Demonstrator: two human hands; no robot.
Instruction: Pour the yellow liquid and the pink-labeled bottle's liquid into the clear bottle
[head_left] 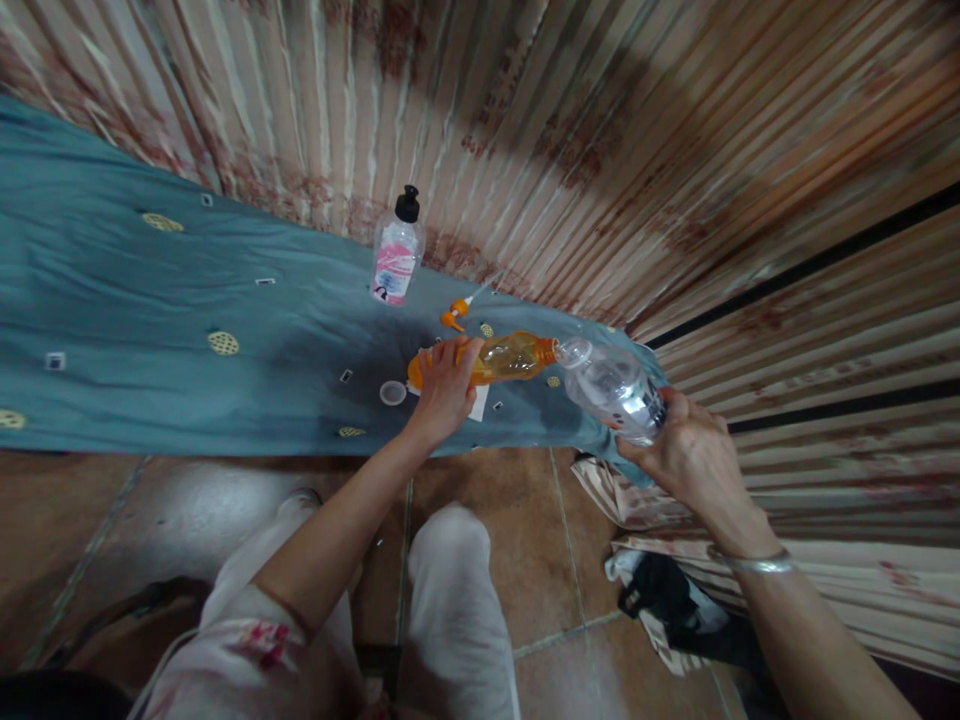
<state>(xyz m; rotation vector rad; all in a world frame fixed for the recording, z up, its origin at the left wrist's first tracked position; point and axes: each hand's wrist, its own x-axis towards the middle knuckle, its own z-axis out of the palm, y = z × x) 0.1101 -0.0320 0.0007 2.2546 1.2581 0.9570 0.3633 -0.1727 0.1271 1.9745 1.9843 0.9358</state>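
The left hand is wrapped from above around the base end of an orange bottle, with the fingers closed on it. This bottle lies almost flat, and its long axis goes from left to right, a little upward to the right. Its neck points to the right, toward the other bottle. There is amber liquid inside it.

The right hand holds a clear bottle at its lower part, with the fingers closed around the base from below. The long axis of this bottle runs from lower right to upper left, so the bottle is tilted and its open mouth points up and to the left. The two mouths meet, touching or almost touching; I cannot tell which. On the right wrist there is a metal bangle.

Both bottles are held over the near right part of a blue cloth which lies on the floor. On the cloth, just left of the left hand, lies a small white cap. A little behind the orange bottle lies an orange sprayer with a thin tube. Farther back stands a pump bottle, upright, with a pink label and a black top. Behind the cloth hangs a striped curtain. The person's knees in light trousers are over the brown tiles
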